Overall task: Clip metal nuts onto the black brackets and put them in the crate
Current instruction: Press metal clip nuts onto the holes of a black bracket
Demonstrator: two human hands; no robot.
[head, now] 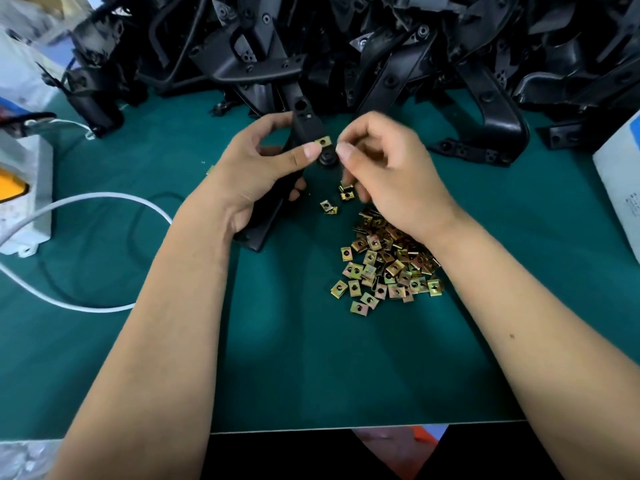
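My left hand [263,168] grips a long black bracket [304,124] above the green mat, its thumb resting near the bracket's edge. A brass-coloured metal nut [323,141] sits clipped on that edge. My right hand [388,174] hovers just right of the nut, with thumb and forefinger tips close to it and the other fingers curled. Two spare nuts [346,191] show inside those curled fingers. A loose heap of metal nuts [388,268] lies on the mat under my right wrist. No crate is in view.
A big pile of black brackets [381,46] fills the back of the green mat [294,358]. A grey box [24,188] with a white cable [104,199] sits at the left. A white box [620,174] stands at the right edge.
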